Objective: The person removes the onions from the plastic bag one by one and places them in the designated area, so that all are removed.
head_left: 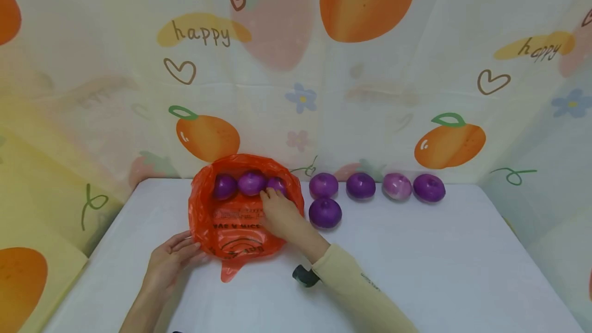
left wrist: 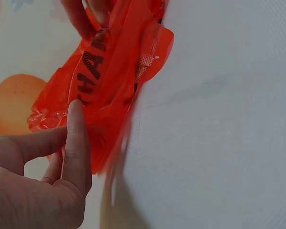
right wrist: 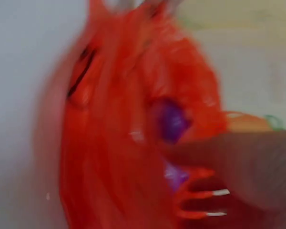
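Fingertips (head_left: 265,197) of the right hand (head_left: 283,215) bend down into the mouth of a red bag (head_left: 199,204), at the rightmost of three onions (head_left: 252,183) inside; whether this grip pinches that onion or only touches it, I cannot tell, the right wrist view being blurred. The hand reaches in from the right, back upward, its wrist crossing the bag's near right rim, a pale sleeve (head_left: 353,271) over the forearm. The left hand (head_left: 168,261) comes from the near left, fingers fairly straight against the bag's side; whether they nip the film cannot be told. Black print on the bag partly reads "A NICE", with "HA" legible in the left wrist view; lettering on the sleeve is too small. Right of the bag, five more onions sit on the white worktop (head_left: 416,261), four in a back row, one before the leftmost. Behind hangs a pale cloth (head_left: 370,91) printed with fruit, hearts, flowers and "happy" twice.
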